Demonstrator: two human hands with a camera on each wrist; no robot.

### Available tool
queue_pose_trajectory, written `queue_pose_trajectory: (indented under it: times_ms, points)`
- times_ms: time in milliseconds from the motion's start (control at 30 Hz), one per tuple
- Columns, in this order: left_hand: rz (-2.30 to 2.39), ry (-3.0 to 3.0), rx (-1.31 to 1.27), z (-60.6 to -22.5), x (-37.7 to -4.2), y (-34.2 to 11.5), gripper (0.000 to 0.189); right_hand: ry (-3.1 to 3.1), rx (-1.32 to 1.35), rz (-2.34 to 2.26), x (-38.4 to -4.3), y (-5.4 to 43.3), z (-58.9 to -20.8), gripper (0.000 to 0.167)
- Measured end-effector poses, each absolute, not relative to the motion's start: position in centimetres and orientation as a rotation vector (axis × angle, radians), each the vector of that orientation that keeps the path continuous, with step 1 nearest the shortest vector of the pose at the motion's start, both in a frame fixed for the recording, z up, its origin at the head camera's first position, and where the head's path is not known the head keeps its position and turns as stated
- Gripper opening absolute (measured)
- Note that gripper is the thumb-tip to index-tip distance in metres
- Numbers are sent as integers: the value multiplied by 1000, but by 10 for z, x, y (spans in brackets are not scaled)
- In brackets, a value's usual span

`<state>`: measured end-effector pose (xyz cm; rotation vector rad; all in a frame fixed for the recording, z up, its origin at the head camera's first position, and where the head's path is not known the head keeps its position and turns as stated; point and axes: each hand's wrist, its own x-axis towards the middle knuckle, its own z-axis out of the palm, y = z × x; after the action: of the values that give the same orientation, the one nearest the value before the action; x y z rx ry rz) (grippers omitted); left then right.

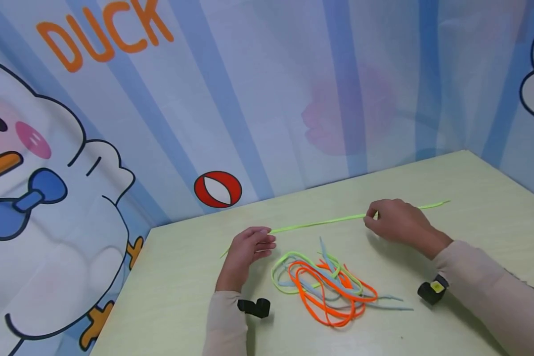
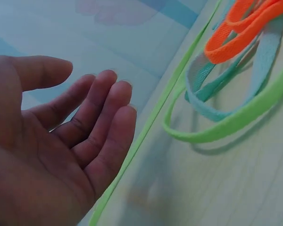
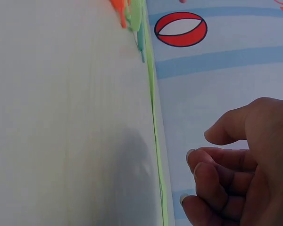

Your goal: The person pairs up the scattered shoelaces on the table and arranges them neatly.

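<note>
A lime-green flat shoelace (image 1: 320, 223) lies stretched in a nearly straight line along the back of the table. My left hand (image 1: 248, 247) is over its left part, palm turned inward; in the left wrist view the fingers (image 2: 104, 101) are relaxed and apart from the thumb, holding nothing. Over the lace's right part hovers my right hand (image 1: 396, 220). Its fingers are loosely curled in the right wrist view, with a gap below the thumb (image 3: 226, 129) and nothing between. Between the hands, nearer me, sits a tangled pile of orange laces (image 1: 347, 282), light blue laces (image 1: 391, 308) and green lace (image 1: 273, 277).
The pale wooden table (image 1: 169, 296) ends at the back against a printed cloth backdrop (image 1: 267, 99) with a duck and a red ball picture (image 1: 218, 189). Each wrist carries a small black camera (image 1: 254, 308).
</note>
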<state>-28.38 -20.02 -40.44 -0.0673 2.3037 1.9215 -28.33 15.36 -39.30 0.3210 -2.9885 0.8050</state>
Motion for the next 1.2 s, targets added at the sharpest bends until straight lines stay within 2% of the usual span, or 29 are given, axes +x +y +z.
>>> queue_pose_trajectory:
  times_ms: [200, 533, 867, 1200]
  points:
    - [1698, 2423, 81, -406, -282, -189, 38, -2975, 375, 838, -275, 139, -389, 21]
    - [1130, 2721, 174, -406, -275, -168, 18, -2990, 501, 863, -263, 117, -389, 16]
    - [1032, 2703, 182, -405, -269, -159, 20, -3028, 652, 870, -254, 101, -396, 8]
    - [1009, 2677, 245, -401, -268, -160, 11, -3076, 695, 871, -249, 93, -404, 9]
